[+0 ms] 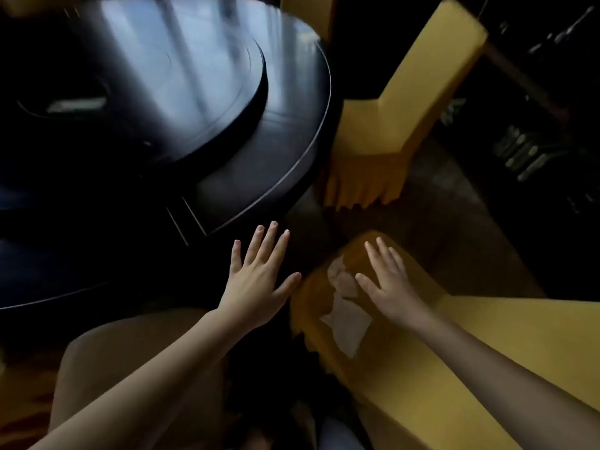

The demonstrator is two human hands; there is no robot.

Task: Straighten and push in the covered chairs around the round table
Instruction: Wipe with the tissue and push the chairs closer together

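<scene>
Dim room, view blurred in places. Round table (292,151) fills the upper left: dark, glossy top, with a raised round turntable (181,86) set on it, pale window light reflected across both. Two chairs in yellow covers are in view on the right side. The far covered chair (418,86) stands at the table's right edge, seat close against the rim, backrest rising up and to the right, pleated skirt of the cover hanging toward the floor. The near covered chair (487,345) sits lower right, not tucked under the table; its seat corner points toward the gap between table and far chair, with open brownish floor (454,196) between the two chairs. A pale, crumpled patch (347,323) lies on the near chair's cover by the seat corner; cannot tell whether it is cloth, paper or a reflection. Left hand (256,284) is held flat, fingers spread and straight, palm down, just beside the table's near edge and just left of the near chair's corner; it grasps nothing, and contact with any surface cannot be confirmed. Right hand (389,284) is likewise flat and open, fingers extended, lying over the near chair's seat corner just beside the pale patch; it looks to be resting on the cover but closes on nothing. Both forearms are bare, reaching in from the bottom of the view. At far right, dark shelving with small metallic items, too blurred to identify.
</scene>
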